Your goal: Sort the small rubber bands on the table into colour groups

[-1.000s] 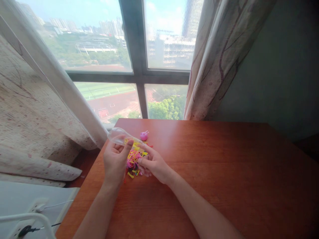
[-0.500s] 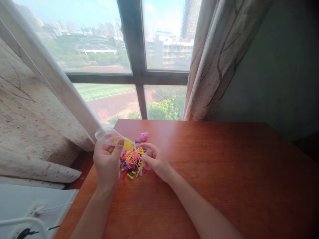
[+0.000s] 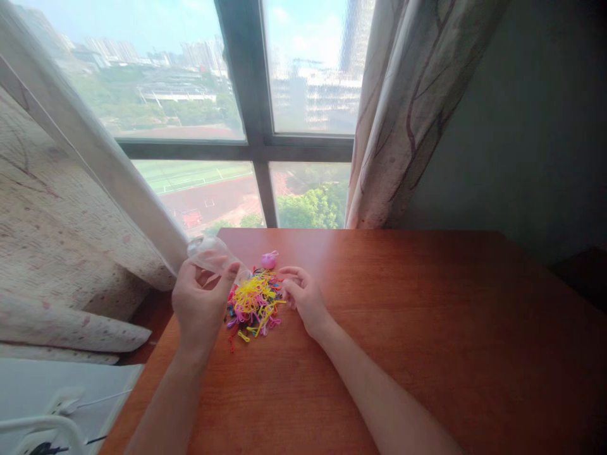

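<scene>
My left hand (image 3: 199,304) grips a small clear plastic bottle (image 3: 213,255), tipped with its mouth down toward a heap of small coloured elastic bands (image 3: 253,303) on the wooden table (image 3: 427,328). The bands are yellow, pink, red and blue. My right hand (image 3: 302,294) rests on the table just right of the heap, its fingers loosely curled and apart, holding nothing I can see. A small pink cap-like piece (image 3: 269,260) lies behind the heap.
Patterned curtains (image 3: 71,221) hang at both sides of a window (image 3: 246,114) behind the table. A white power strip with a cable (image 3: 66,404) sits at lower left. A dark wall (image 3: 535,126) stands at right.
The bottle has emptied its yellow bands onto the heap, which has grown and spread. My right hand has drawn away from the bottle's mouth and opened beside the heap. My left hand shifted left.
</scene>
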Action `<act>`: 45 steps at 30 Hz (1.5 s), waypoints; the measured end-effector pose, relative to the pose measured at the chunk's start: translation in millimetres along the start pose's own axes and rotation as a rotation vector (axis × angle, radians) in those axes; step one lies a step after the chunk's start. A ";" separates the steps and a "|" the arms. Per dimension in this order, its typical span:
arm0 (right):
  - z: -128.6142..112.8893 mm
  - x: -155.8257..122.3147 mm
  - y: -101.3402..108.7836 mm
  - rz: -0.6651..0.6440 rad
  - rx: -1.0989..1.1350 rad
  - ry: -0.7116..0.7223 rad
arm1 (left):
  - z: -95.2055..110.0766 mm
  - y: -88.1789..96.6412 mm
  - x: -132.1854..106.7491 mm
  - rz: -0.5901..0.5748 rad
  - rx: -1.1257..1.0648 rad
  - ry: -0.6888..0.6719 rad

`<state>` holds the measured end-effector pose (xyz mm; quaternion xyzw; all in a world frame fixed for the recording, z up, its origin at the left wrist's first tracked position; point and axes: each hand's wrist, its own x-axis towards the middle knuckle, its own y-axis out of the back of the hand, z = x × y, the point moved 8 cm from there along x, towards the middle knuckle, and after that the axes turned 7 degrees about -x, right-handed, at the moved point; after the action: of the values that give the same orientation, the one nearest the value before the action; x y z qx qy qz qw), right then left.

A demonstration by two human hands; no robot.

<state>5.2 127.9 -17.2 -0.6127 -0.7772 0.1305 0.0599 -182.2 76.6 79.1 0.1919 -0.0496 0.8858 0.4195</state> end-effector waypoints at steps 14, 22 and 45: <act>3.6 -0.6 -6.4 -0.048 -0.097 0.048 | 6.9 -10.1 -3.2 -0.099 -0.119 0.049; 0.9 -2.4 -6.1 -0.032 -0.222 0.140 | -7.4 -12.9 -3.9 -0.061 -0.411 0.219; -17.9 39.0 3.8 0.055 -0.909 0.471 | -42.4 -3.9 47.4 -0.096 -0.493 0.415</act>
<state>3.8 168.8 -3.7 -0.6100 -0.7042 -0.3607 -0.0425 -219.1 124.0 57.9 -0.0980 -0.1668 0.8465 0.4960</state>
